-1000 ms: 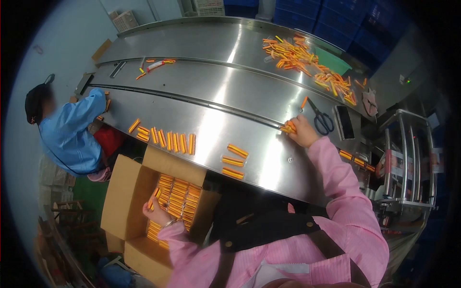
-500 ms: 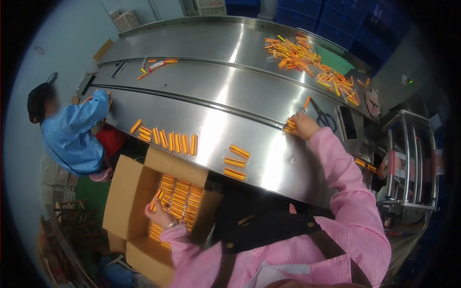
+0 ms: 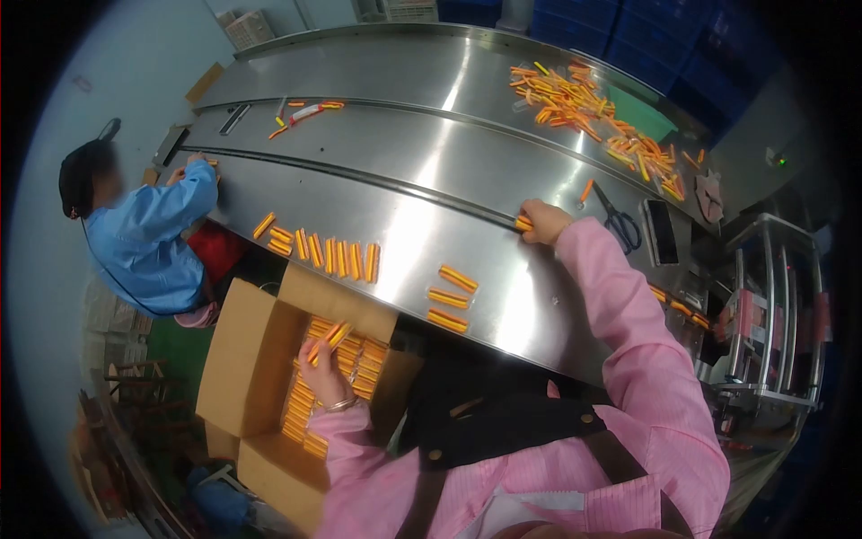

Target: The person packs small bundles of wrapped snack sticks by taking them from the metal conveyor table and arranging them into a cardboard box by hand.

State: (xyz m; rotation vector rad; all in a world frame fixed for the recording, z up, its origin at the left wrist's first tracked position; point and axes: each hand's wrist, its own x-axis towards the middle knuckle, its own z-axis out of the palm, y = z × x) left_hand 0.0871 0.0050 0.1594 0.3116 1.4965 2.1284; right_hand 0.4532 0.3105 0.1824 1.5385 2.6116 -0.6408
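Observation:
My left hand [image 3: 325, 377] is closed round an orange-and-yellow striped stick pack [image 3: 336, 333], over an open cardboard box [image 3: 235, 350]. Rows of similar packs [image 3: 366, 370] fill the box below it. On the steel table, my right hand [image 3: 548, 222] has its fingers closed on another striped pack [image 3: 523, 223], mostly covered by them. Three packs [image 3: 448, 297] lie apart near the table's front edge. Further left, several more packs [image 3: 350, 260] form a row beside the box.
Loose orange and yellow sticks [image 3: 575, 99] are heaped at the back right. Scissors [image 3: 618, 220] and a phone [image 3: 661, 232] lie right of my right hand. A metal-framed machine [image 3: 763, 314] stands at the right. A co-worker in a blue top [image 3: 153, 238] works at the left end.
My left hand has risen slightly and turned, bringing its pack up over the box's contents. My right hand has moved left along the table with its pack, away from the scissors.

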